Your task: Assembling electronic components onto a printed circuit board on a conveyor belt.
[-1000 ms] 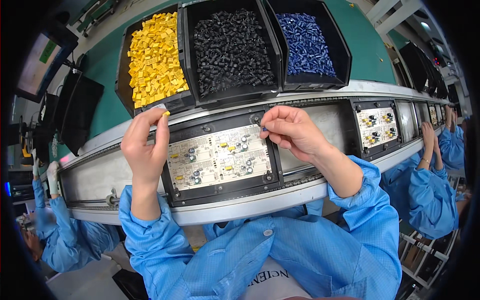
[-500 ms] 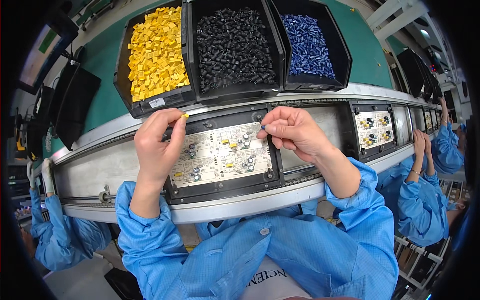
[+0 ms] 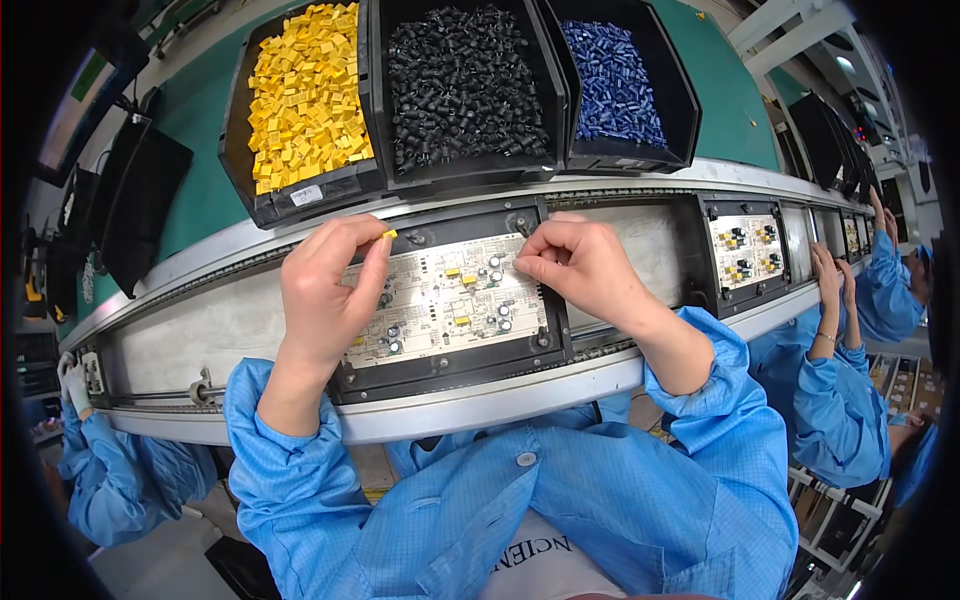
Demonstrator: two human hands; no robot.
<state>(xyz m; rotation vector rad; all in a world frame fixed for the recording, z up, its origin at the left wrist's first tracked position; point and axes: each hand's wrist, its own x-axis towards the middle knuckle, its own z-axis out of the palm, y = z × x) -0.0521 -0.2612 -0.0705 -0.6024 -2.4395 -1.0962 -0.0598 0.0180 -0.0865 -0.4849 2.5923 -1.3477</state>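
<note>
**Small yellow block-shaped component (image 3: 390,234) pinched near a pale circuit board (image 3: 430,322)**

The left hand (image 3: 335,285) grips the component at its fingertips, probably to keep it in sight. A black rectangular frame (image 3: 470,369) surrounds the board, presumably steadying it; three open black plastic bins (image 3: 470,176) stand just beyond, apparently for easy reach. The right hand (image 3: 585,268) is pinched closed by the board's far right corner; what it may hold is hidden. The component lies well to its left.

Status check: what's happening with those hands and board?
Left hand: pinching yellow part. Right hand: pinched shut at board, upper right corner; any held part hidden. Left hand partly blocks board's left side.
</note>
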